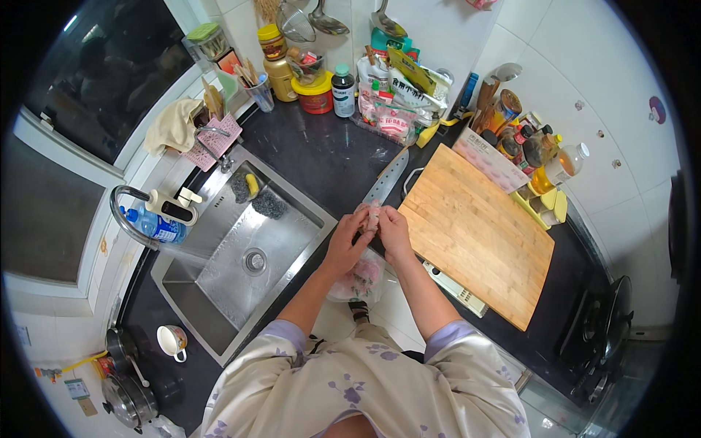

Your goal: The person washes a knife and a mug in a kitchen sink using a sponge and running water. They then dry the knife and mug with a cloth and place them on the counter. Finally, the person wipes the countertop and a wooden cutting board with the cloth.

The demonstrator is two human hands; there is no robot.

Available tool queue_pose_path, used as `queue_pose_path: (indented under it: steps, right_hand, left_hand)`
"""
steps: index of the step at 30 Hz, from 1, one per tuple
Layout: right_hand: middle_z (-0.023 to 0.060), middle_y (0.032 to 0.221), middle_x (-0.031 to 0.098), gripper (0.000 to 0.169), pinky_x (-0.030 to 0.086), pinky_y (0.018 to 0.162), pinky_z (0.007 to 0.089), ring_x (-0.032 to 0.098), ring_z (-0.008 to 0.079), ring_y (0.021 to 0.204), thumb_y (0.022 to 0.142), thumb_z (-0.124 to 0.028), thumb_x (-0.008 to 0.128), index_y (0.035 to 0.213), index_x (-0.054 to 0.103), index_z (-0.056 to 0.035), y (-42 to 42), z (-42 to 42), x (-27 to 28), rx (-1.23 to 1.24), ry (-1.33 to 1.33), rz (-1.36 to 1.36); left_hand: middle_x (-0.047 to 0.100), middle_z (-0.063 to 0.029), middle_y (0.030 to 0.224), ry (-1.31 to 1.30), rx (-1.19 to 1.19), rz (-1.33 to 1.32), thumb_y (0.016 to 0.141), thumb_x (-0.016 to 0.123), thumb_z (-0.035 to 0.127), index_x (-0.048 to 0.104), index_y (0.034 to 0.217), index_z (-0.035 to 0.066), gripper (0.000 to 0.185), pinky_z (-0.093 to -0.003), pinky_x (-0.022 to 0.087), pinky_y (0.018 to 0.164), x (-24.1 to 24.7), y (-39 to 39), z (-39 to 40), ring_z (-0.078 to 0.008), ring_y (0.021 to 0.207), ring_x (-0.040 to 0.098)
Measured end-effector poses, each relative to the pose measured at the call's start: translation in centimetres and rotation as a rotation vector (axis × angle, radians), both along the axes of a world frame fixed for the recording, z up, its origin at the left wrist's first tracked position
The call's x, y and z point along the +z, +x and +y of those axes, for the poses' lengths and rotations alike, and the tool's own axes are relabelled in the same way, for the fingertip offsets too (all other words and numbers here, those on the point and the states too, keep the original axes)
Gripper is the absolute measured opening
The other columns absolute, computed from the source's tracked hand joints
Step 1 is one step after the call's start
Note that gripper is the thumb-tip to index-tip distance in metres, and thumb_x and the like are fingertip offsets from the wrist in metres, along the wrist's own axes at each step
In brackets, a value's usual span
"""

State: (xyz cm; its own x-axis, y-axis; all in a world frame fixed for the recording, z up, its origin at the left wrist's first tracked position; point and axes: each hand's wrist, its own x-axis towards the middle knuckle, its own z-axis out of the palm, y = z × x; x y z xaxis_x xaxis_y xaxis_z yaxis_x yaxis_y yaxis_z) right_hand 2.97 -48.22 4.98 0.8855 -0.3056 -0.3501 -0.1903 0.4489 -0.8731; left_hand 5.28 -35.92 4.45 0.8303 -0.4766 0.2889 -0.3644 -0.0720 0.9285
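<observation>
My left hand (346, 241) and my right hand (395, 229) meet at the counter's front edge. Between their fingers they pinch the gathered neck of a thin plastic bag (359, 278). The bag is clear with pinkish patches and hangs below my hands over the floor; I cannot tell what is inside. Just beyond my fingers lies a kitchen knife (390, 178), its dimpled blade on the dark counter. To the right of my right hand is a wooden cutting board (476, 235), its surface bare.
At left is a stainless steel sink (298, 219) holding scouring pads (268, 204), with water running from the faucet (127, 198). A cup (171, 340) stands left of it. Seasoning packets (405, 90) and bottles (539, 150) line the back. A lidded pan (618, 315) sits far right.
</observation>
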Motion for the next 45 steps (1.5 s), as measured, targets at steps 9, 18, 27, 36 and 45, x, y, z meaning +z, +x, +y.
queue_pose_path:
  steps: [9,18,27,36,45]
  right_hand:
    - [-0.0009,0.059,0.046,0.023,0.035,0.046,0.0232,0.042,0.0092,0.049,0.087,-0.023,0.051,0.071,0.054,-0.0074,0.8,-0.9,-0.9,-0.122,0.163,0.178]
    - [0.0001,0.052,0.046,0.025,0.030,0.038,0.0243,0.040,0.0104,0.042,0.087,-0.022,0.050,0.066,0.054,-0.0093,1.6,-5.4,-3.8,-0.316,-0.039,0.182]
    - [0.0026,0.054,0.050,0.028,0.035,0.045,0.0268,0.044,0.0123,0.047,0.087,-0.022,0.050,0.069,0.060,-0.0033,0.9,-15.8,-7.6,-0.391,-0.412,0.307]
    - [0.0185,0.071,0.061,0.028,0.045,0.062,0.0417,0.060,0.0339,0.068,0.079,-0.029,0.059,0.077,0.064,-0.0021,1.1,-17.0,-7.6,-0.150,-1.291,0.565]
    - [0.0163,0.071,0.059,0.016,0.045,0.061,0.0407,0.058,0.0338,0.067,0.079,-0.018,0.059,0.082,0.054,-0.0033,5.2,-0.7,-4.2,0.064,-1.532,-0.141]
  left_hand:
    - [0.046,-0.0018,0.088,0.051,-0.142,0.186,0.082,0.052,0.002,0.056,0.090,0.002,0.008,-0.0231,0.039,0.070,-0.5,0.4,0.4,-0.0095,0.078,0.047]
    - [0.047,0.0025,0.071,0.026,-0.339,0.533,0.083,0.050,0.002,0.052,0.088,0.006,0.006,-0.0188,0.037,0.055,-2.1,1.3,-0.2,-0.0042,0.062,0.045]
    - [0.053,-0.0087,0.077,0.216,0.112,0.226,0.078,0.052,0.000,0.053,0.090,0.004,0.013,-0.0282,0.042,0.058,-7.0,3.8,1.3,-0.0190,0.067,0.052]
    - [0.045,-0.0134,0.117,0.556,0.191,-0.197,0.065,0.066,0.009,0.054,0.111,0.011,0.047,-0.0419,0.044,0.081,-7.6,7.0,1.3,-0.0335,0.097,0.052]
    - [0.046,-0.0164,0.122,0.442,0.450,-0.003,0.075,0.061,0.013,0.051,0.114,0.009,0.040,-0.0408,0.035,0.093,-5.8,-1.1,13.4,-0.0348,0.111,0.044]
